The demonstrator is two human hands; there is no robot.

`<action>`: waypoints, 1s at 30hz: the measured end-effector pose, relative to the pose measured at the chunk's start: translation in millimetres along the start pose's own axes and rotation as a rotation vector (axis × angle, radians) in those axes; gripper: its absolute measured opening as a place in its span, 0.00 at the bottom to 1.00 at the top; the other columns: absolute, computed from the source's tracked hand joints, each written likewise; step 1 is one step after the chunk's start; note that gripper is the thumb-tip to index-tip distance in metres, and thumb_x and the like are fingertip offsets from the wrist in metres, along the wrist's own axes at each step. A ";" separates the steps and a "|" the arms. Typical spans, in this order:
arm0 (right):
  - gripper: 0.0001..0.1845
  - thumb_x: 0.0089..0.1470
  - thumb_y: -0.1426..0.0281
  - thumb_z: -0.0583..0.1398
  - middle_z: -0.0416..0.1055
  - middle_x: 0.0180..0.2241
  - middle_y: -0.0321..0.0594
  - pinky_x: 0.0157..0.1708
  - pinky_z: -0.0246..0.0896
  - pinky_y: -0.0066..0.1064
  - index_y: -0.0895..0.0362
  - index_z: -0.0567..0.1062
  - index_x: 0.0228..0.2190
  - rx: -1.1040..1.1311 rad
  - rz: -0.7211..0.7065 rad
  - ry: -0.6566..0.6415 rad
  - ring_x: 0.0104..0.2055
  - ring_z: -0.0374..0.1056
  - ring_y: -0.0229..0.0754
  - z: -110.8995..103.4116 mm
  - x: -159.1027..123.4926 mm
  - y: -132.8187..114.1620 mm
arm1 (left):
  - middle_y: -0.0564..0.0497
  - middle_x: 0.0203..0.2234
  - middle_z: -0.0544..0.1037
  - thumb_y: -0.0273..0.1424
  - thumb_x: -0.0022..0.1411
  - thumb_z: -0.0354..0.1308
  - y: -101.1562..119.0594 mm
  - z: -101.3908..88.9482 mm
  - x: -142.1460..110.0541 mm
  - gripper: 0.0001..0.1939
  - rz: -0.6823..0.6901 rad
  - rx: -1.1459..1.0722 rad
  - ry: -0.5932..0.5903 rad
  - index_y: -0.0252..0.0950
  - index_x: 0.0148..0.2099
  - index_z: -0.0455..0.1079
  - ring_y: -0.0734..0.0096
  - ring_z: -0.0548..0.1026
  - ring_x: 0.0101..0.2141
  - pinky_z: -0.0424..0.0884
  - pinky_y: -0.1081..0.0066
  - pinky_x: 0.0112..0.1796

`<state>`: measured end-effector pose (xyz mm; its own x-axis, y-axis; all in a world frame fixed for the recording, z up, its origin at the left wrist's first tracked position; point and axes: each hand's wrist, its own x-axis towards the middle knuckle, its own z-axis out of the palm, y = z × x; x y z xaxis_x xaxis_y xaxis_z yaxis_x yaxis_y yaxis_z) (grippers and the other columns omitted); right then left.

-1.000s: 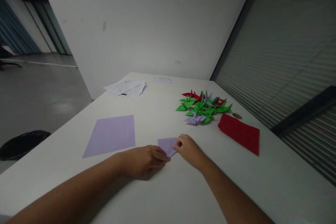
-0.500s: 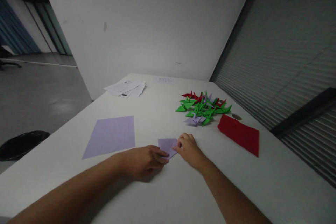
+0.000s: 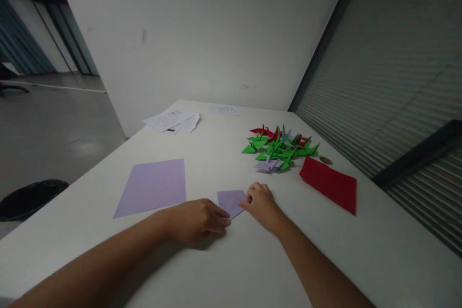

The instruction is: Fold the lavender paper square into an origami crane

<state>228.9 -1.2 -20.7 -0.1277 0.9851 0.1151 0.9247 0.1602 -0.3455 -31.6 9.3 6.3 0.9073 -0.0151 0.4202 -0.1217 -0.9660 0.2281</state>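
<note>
A small folded lilac paper [image 3: 231,200] lies flat on the white table [image 3: 224,260] in front of me. My left hand [image 3: 197,221] rests closed on the table with its fingertips pressed on the paper's near left corner. My right hand [image 3: 263,204] has its fingers curled together and pinches the paper's right edge. A full lilac sheet [image 3: 153,186] lies to the left of both hands.
A pile of folded green, red and lilac paper cranes [image 3: 279,147] sits at the back right. A red sheet [image 3: 330,183] lies right of it, beside a small brown disc [image 3: 326,160]. White printed papers [image 3: 173,120] lie far back. A black bin [image 3: 31,197] stands on the floor.
Both hands have shifted only slightly on the small lilac paper; the left fingertips slid a little toward me. The paper stays flat in the same spot.
</note>
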 end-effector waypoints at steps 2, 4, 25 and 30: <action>0.14 0.51 0.64 0.72 0.74 0.38 0.42 0.48 0.58 0.37 0.55 0.75 0.23 -0.014 0.004 -0.002 0.45 0.65 0.49 -1.1 -0.1 0.2 | 0.42 0.37 0.83 0.20 0.66 0.52 -0.3 -0.4 0.0 0.12 0.013 -0.029 -0.046 0.37 0.43 0.76 0.61 0.81 0.44 0.74 0.61 0.55; 0.14 0.51 0.64 0.72 0.74 0.38 0.41 0.47 0.57 0.36 0.55 0.76 0.23 -0.027 0.002 0.003 0.45 0.66 0.48 -0.9 0.0 1.4 | 0.41 0.36 0.83 0.19 0.66 0.51 -0.5 -1.1 0.4 0.12 0.017 -0.048 -0.097 0.35 0.41 0.76 0.61 0.81 0.44 0.74 0.61 0.56; 0.20 0.52 0.55 0.71 0.73 0.33 0.43 0.41 0.58 0.38 0.54 0.72 0.22 -0.159 -0.068 0.037 0.41 0.66 0.50 -0.5 3.3 16.5 | 0.36 0.52 0.81 0.19 0.67 0.51 -4.3 1.9 -7.8 0.19 -0.069 -0.202 -0.113 0.32 0.56 0.74 0.54 0.74 0.59 0.71 0.57 0.60; 0.17 0.57 0.61 0.68 0.72 0.30 0.41 0.40 0.59 0.37 0.54 0.71 0.23 -0.098 -0.125 0.092 0.38 0.66 0.48 -5.7 3.1 13.1 | 0.37 0.56 0.78 0.19 0.66 0.51 -9.8 3.5 -13.9 0.24 -0.157 -0.133 -0.134 0.32 0.62 0.70 0.54 0.73 0.60 0.73 0.59 0.58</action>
<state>242.8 3.6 -19.6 -0.2147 0.9474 0.2373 0.9349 0.2696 -0.2308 -41.6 18.1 -4.8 0.9635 0.0895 0.2523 -0.0193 -0.9168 0.3989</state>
